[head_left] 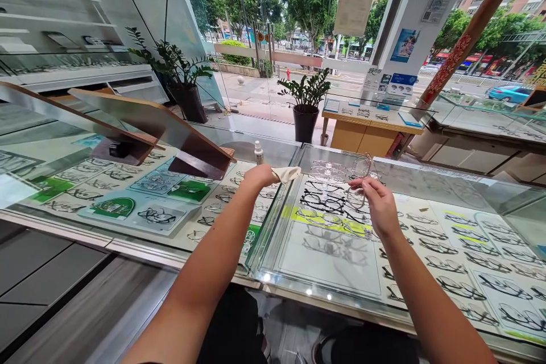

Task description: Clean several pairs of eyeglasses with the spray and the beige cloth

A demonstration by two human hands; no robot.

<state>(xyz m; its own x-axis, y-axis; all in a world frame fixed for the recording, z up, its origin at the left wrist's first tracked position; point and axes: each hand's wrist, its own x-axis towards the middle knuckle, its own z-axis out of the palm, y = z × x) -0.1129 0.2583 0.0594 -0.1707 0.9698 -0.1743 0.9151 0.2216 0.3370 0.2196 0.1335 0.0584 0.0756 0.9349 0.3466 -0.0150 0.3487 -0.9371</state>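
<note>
My left hand (261, 176) is closed on a pale cleaning cloth (286, 173) that lies on top of the glass display counter (324, 273). My right hand (377, 202) pinches a pair of thin clear-rimmed glasses (362, 169) and holds them up just above the counter, lenses away from me. A small white spray bottle (258, 153) stands on the glass just beyond my left hand. Under the glass lie several rows of spectacle frames (328, 202).
Two tilted wooden-backed mirrors (170, 125) stand on the counter at the left. Potted plants (306, 102) sit by the window. A second display counter (371, 125) stands behind. White shelving (63, 23) fills the far left wall.
</note>
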